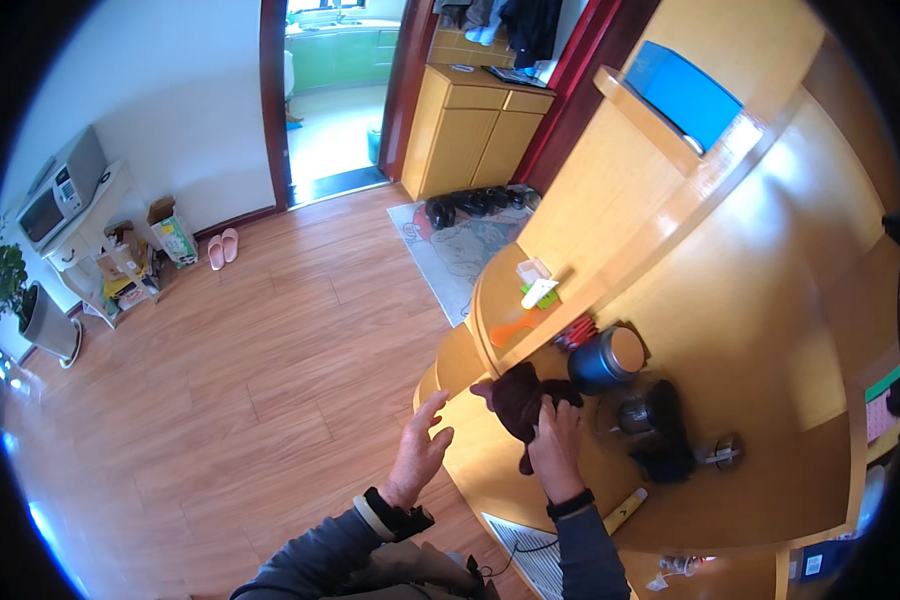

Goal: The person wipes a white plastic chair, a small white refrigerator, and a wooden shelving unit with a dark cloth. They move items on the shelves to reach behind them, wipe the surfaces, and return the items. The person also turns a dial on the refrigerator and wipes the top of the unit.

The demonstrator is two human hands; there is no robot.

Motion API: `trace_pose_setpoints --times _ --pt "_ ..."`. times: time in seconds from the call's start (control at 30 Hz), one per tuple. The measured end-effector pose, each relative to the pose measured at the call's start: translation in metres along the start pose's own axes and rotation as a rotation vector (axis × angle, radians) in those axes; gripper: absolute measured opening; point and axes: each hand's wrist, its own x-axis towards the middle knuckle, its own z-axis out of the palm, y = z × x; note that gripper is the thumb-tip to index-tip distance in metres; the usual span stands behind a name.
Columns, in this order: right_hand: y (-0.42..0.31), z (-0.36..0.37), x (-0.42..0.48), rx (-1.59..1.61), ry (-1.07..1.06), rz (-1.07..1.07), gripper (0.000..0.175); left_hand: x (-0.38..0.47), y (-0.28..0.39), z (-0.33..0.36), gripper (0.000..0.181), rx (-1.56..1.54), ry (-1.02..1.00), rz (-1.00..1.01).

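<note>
My right hand grips the edge of a dark brown plush or cloth item on the wooden cabinet's counter. To the left, my left hand is raised with fingers apart, holding nothing. A dark canister with a copper-coloured lid stands just beyond the cloth item. Right of my right hand are a dark glass or plastic vessel, a black item and a small round glass object. A yellow tube lies beside my right wrist.
A wooden shelf post rises beyond the hands. Rounded side shelves hold a white tube and an orange item. A blue box sits on the upper shelf. A white vent grille lies at the counter's near edge.
</note>
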Motion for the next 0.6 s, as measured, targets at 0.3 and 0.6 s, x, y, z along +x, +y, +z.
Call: trace_pose_setpoints --times 0.3,0.6 --pt "0.0 0.008 -0.021 -0.013 0.029 0.035 0.051 -0.012 0.001 -0.073 0.06 -0.002 0.171 -0.053" --pt "0.062 0.041 -0.028 -0.018 -0.068 -0.034 0.055 -0.027 -0.032 -0.095 0.05 0.116 0.243 -0.174"
